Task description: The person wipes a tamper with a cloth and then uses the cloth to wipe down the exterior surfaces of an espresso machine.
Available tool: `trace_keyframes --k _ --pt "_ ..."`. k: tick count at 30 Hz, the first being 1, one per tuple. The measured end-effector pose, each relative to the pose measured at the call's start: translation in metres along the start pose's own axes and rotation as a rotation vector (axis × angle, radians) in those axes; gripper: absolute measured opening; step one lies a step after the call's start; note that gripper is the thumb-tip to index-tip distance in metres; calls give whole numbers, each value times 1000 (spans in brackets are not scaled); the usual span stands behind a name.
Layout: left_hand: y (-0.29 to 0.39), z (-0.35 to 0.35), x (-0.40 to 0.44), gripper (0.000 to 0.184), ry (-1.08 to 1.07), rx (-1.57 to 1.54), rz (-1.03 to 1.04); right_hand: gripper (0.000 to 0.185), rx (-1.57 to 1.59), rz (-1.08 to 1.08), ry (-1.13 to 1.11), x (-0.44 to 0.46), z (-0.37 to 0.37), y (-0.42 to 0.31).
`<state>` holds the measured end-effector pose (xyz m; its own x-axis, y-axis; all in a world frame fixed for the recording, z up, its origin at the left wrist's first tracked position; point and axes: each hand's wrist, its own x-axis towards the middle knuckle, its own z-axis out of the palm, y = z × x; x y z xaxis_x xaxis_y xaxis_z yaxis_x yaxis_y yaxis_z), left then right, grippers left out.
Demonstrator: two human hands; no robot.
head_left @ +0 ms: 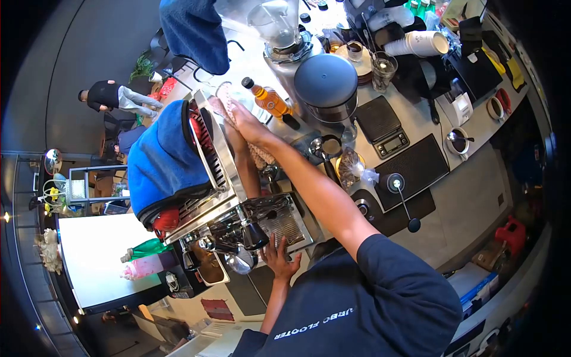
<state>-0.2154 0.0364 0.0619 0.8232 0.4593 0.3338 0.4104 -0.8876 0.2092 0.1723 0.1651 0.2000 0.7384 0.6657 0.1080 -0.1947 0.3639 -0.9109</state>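
My right hand [245,124] holds a pinkish cloth [225,95] against the polished side panel of an espresso machine [205,113]; the steel mirrors my hand and forearm. Below that wrist, partly hidden by the arm, is a tan textured cloth [262,157]. My left hand [278,260], fingers spread, rests at the edge of the machine's drip tray [282,229]. Beside it are a black-handled portafilter [254,235] and a steel milk jug [241,262]. A blue towel [163,163] covers the machine's top.
Near my right arm stand an orange bottle [270,100], a grinder with a round dark lid [324,80] and another portafilter [324,149]. Farther along are a scale [389,143], a black mat [419,163], a tamper-like lever [395,183] and cups [458,143]. A person [107,95] stands in the background.
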Motion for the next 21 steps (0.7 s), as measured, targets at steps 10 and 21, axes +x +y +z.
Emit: trace_keyframes --k 10,21 --pt "-1 3 0 76 23 -13 -26 49 156 42 65 4 -33 128" --pt "6 1 2 74 21 0 -51 47 109 41 249 -100 -34 122"
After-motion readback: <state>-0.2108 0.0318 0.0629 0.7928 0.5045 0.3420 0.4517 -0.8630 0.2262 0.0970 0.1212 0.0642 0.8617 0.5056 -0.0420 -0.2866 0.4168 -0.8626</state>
